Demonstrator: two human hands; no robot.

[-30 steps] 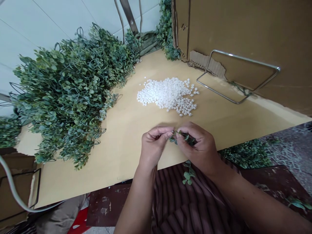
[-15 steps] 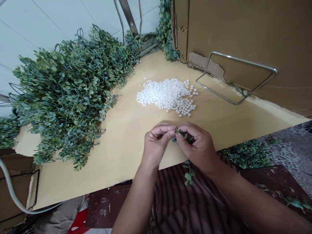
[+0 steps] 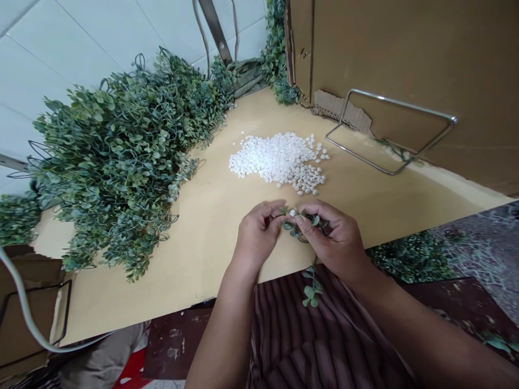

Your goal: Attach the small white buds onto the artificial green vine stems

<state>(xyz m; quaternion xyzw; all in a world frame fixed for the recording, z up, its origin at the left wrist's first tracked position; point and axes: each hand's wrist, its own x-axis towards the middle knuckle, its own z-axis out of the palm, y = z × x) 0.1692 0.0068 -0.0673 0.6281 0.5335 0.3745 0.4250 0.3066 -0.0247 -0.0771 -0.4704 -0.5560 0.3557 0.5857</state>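
Over the near edge of the tan table (image 3: pixel 203 227), my left hand (image 3: pixel 257 237) and my right hand (image 3: pixel 334 240) meet on one green leafy sprig (image 3: pixel 311 286). Its tail hangs down between my wrists over the striped cloth on my lap. A small white bead (image 3: pixel 292 213) shows at the sprig's top, between my fingertips. The left thumb and forefinger pinch the sprig's top next to the bead, and the right fingers wrap the stem. A heap of white beads (image 3: pixel 279 159) lies on the table just beyond my hands.
A big pile of green leafy sprigs (image 3: pixel 117 156) covers the table's left side. A cardboard box (image 3: pixel 405 59) stands at the back right with a bent metal wire frame (image 3: pixel 389 129) against it. More greenery (image 3: pixel 409 256) lies below the table's right edge.
My fingers have shifted on the sprig, and a white bead now shows at its top between my fingertips. The view has tilted slightly.
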